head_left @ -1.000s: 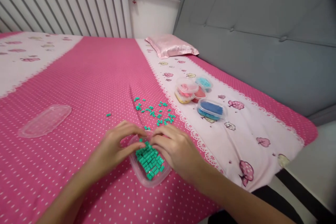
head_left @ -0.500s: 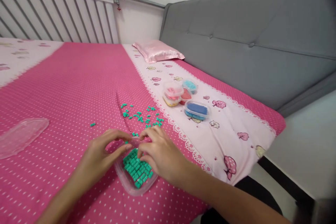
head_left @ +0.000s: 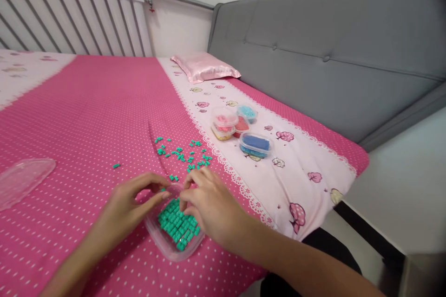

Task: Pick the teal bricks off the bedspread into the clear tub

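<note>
A clear plastic container sits on the bed, with rows of small green bricks packed flat inside. At its far left rim is my left hand, thumb and index finger closed about the edge; a green piece shows between them. Over the container's far right side, my right hand has its fingers curled into a pinch pointing down at the bricks. Whatever lies between those fingertips is hidden. Just beyond both hands, loose green pieces are scattered on the pink sheet.
To the left lies a clear lid, with a single green piece nearby. Tubs of pink, red, light blue and dark blue pieces stand right of centre. Beyond are a pillow and grey headboard.
The view has shifted slightly, moving the scene a little leftward. Both hands stay at the container in nearly the same pose.
</note>
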A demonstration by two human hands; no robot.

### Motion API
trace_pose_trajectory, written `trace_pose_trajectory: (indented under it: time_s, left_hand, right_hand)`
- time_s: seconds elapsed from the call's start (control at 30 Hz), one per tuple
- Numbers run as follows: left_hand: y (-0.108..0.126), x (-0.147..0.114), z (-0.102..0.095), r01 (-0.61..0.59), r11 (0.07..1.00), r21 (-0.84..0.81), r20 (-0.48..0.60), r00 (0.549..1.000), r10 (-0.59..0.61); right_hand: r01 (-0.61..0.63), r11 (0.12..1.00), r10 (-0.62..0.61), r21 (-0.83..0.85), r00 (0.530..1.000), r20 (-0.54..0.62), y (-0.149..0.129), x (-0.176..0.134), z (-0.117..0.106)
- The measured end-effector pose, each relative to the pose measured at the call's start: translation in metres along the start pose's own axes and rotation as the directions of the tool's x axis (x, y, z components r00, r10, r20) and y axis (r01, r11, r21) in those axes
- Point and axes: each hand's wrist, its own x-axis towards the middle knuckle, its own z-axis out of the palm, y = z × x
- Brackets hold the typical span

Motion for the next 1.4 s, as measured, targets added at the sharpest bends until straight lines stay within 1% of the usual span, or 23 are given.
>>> trace_pose_trajectory:
  time_s: [0.07,0.2,0.4,0.53,0.83,0.97,1.2,1.4]
  left_hand:
    - [0.001,-0.001,0.0,0.014,1.0,-0.007,0.02,1.0,-0.014]
    - [0.01,-0.002,0.002,0.05,0.998,-0.024,0.041,0.998,-0.049]
    - [0.021,0.0,0.006,0.067,0.996,-0.059,0.022,0.998,-0.066]
    - [0.022,-0.001,0.008,0.064,0.995,-0.075,0.032,0.998,-0.061]
    - [0.022,-0.002,0.01,0.026,0.995,-0.098,0.041,0.999,-0.023]
    - [0.023,-0.002,0.01,0.022,0.994,-0.111,0.045,0.999,-0.017]
    - [0.02,-0.003,0.01,-0.015,0.994,-0.104,0.045,0.999,0.019]
    - [0.019,-0.004,0.01,-0.02,0.994,-0.107,0.049,0.999,0.025]
  right_hand:
    - [-0.05,0.998,0.052,-0.042,0.998,0.044,-0.005,0.0,0.0]
    - [-0.146,0.986,0.151,-0.082,0.986,0.065,-0.015,-0.001,0.002]
    - [-0.199,0.972,0.213,-0.127,0.971,0.108,-0.019,-0.006,0.002]
    - [-0.176,0.963,0.198,-0.206,0.976,0.093,-0.021,-0.005,0.003]
    - [-0.125,0.956,0.152,-0.266,0.985,0.083,-0.023,-0.002,0.009]
    - [-0.138,0.94,0.172,-0.311,0.981,0.086,-0.025,-0.001,0.01]
    - [-0.132,0.928,0.193,-0.349,0.97,0.147,-0.027,0.003,0.009]
    - [-0.14,0.914,0.208,-0.381,0.967,0.144,-0.03,0.003,0.011]
